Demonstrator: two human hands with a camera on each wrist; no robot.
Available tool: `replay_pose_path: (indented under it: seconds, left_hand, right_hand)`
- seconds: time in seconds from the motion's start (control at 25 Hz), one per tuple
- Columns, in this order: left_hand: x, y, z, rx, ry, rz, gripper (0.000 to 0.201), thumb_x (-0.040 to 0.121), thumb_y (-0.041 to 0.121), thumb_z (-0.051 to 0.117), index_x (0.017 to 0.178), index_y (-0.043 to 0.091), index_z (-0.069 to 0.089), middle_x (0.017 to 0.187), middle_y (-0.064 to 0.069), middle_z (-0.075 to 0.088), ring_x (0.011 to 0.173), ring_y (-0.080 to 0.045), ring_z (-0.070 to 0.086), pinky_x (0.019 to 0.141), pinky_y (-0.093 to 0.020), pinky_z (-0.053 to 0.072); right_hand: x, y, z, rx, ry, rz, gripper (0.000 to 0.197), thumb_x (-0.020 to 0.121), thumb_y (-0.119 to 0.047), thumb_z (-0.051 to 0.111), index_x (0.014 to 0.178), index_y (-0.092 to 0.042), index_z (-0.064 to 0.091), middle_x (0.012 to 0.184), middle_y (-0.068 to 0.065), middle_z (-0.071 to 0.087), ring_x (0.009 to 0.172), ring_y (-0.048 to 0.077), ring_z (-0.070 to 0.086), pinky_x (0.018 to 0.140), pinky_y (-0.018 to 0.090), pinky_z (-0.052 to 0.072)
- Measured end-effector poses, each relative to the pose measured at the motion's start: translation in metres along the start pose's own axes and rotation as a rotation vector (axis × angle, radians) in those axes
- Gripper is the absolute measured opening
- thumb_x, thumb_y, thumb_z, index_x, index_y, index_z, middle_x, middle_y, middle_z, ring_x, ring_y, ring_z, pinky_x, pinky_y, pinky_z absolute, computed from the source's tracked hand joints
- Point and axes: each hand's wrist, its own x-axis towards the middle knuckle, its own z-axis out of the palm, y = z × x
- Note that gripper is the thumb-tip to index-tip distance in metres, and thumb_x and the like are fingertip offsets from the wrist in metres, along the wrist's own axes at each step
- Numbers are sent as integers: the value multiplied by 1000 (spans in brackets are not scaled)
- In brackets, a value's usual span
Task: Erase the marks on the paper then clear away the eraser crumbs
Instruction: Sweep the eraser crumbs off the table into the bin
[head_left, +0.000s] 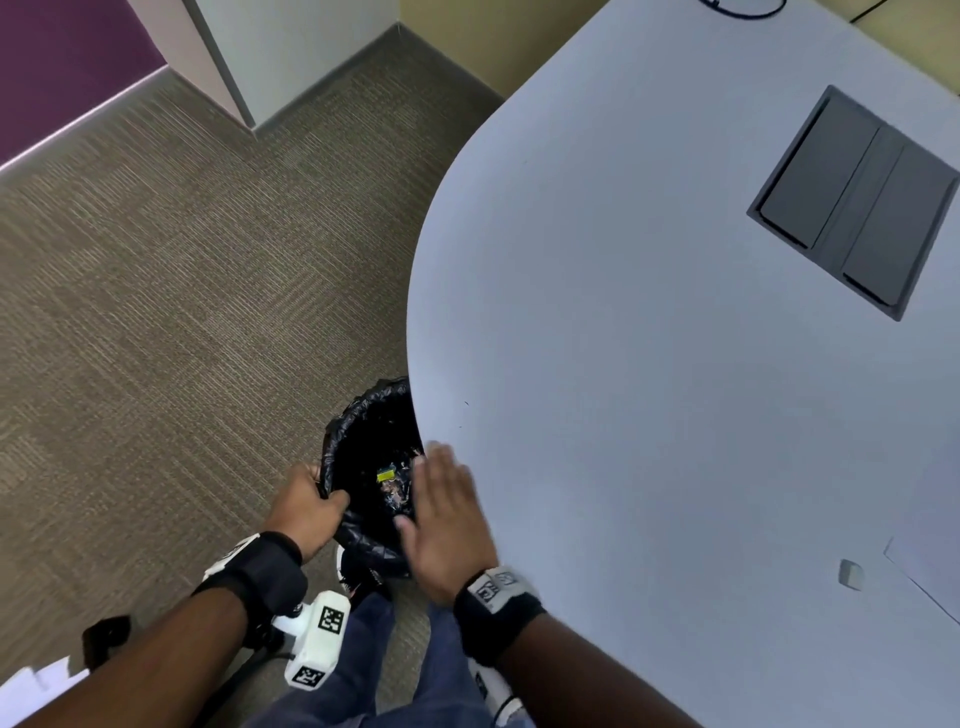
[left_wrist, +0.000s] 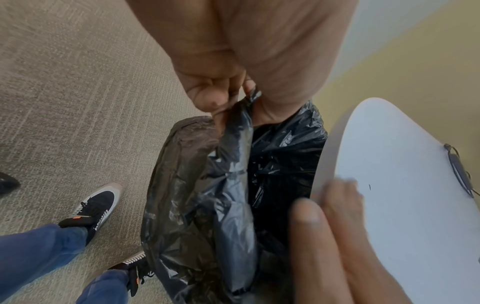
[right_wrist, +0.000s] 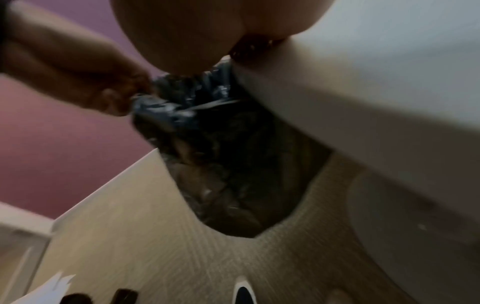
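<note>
Hold the bin liner (head_left: 358, 415) rim pinched in left hand (head_left: 306, 506), sweep crumbs off table (head_left: 649, 364) edge with flat, straight-fingered right hand (head_left: 447, 519) (bin mouth directly beneath).

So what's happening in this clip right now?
A person is brushing eraser crumbs off the white table into a bin lined with a black trash bag. The left hand grips the bag's rim, holding the bin just under the table's edge. The right hand, fingers straight, sweeps at that edge over the opening. The eraser and the paper lie farther back on the table.
</note>
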Motion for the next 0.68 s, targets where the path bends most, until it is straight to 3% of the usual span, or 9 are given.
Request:
replay_pose_path:
  seconds: [0.12, 0.2, 0.28, 0.4, 0.48, 0.56, 0.68]
  left_hand:
    - [1, 1, -1, -19, -4, 14, 21, 84, 10, 68, 99, 10, 53, 84, -8, 67, 78, -28, 64, 71, -37, 48]
    - [1, 1, -3, -13, -24, 12, 19, 84, 11, 68, 96, 12, 53, 82, -7, 66, 75, -27, 63, 71, -38, 50]
    - [1, 0, -5, 8, -17, -5, 21, 84, 14, 69, 96, 14, 52, 83, -7, 66, 76, -25, 62, 72, -39, 51]
    - [-2, 1, -5, 27, 6, 0, 22, 86, 13, 69, 99, 9, 51, 80, -4, 59, 70, -18, 54, 62, -34, 39]
    - [-3, 1, -4, 30, 20, 7, 22, 86, 13, 68, 100, 9, 51, 78, -1, 56, 69, -18, 51, 63, -34, 34]
    - [-5, 3, -6, 43, 21, 13, 22, 87, 13, 68, 100, 10, 50, 77, 0, 55, 70, -19, 50, 63, -34, 33]
    - [-5, 3, -6, 10, 9, 12, 23, 87, 12, 68, 102, 10, 51, 79, -1, 58, 74, -23, 56, 64, -33, 36]
  right_hand:
    - [14, -27, -1, -35, -68, -280, 64, 102, -37, 28, 155, -11, 2, 161, 8, -8, 148, 20, -14, 120, 45, 7]
    - [29, -14, -16, -86, 11, -330, 63, 101, -35, 31, 155, -14, 6, 162, 6, -1, 149, 20, -9, 121, 45, 7]
    - [50, 21, -38, -61, 112, -161, 65, 100, -35, 35, 155, -14, 7, 163, 6, 1, 149, 20, -5, 121, 45, 8]
    - [71, 85, -66, 20, 165, 172, 68, 101, -44, 28, 155, -12, 1, 162, 6, -5, 149, 20, -7, 120, 46, 11]
    - [72, 94, -65, 28, 105, 214, 71, 101, -51, 22, 154, -11, -4, 161, 7, -13, 148, 20, -13, 121, 45, 6]
    - [60, 61, -50, -2, 70, 113, 74, 99, -50, 25, 154, -9, -2, 161, 10, -13, 148, 24, -14, 121, 45, 2]
    - [31, -6, -15, -9, -63, -206, 67, 100, -40, 29, 154, -9, 5, 161, 10, -8, 148, 23, -13, 120, 47, 6]
